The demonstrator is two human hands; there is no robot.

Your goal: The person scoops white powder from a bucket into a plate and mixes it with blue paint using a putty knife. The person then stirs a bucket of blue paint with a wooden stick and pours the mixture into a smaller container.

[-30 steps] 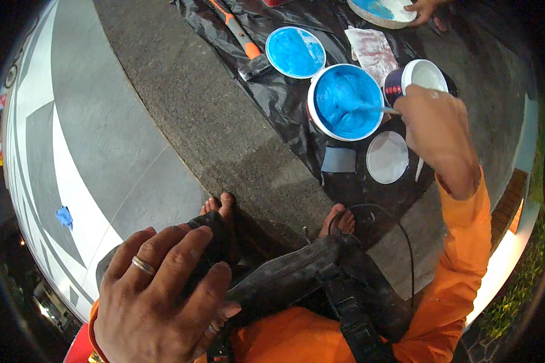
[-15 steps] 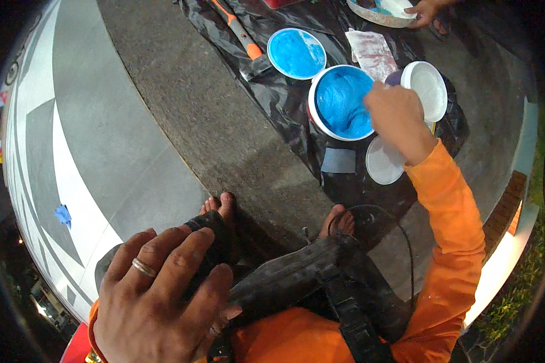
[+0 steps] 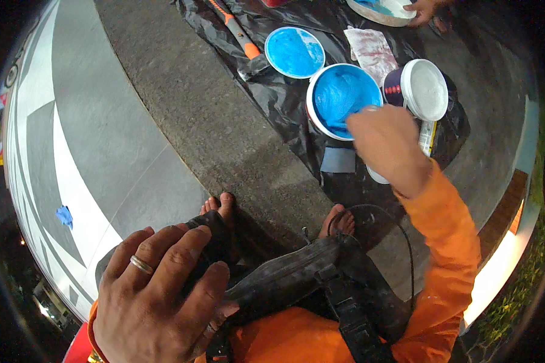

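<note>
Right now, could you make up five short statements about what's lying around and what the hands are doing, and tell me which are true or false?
1. The right hand is at the bucket of blue mixture. True.
2. The right hand wears a ring. False: the ring is on the left hand.
3. A round, blue-covered lid lies on the black plastic sheet. True.
4. The tool near the lid is a green saw. False: it is a hammer with an orange and grey handle.
5. Another person's hand touches a shallow bowl. True.
</note>
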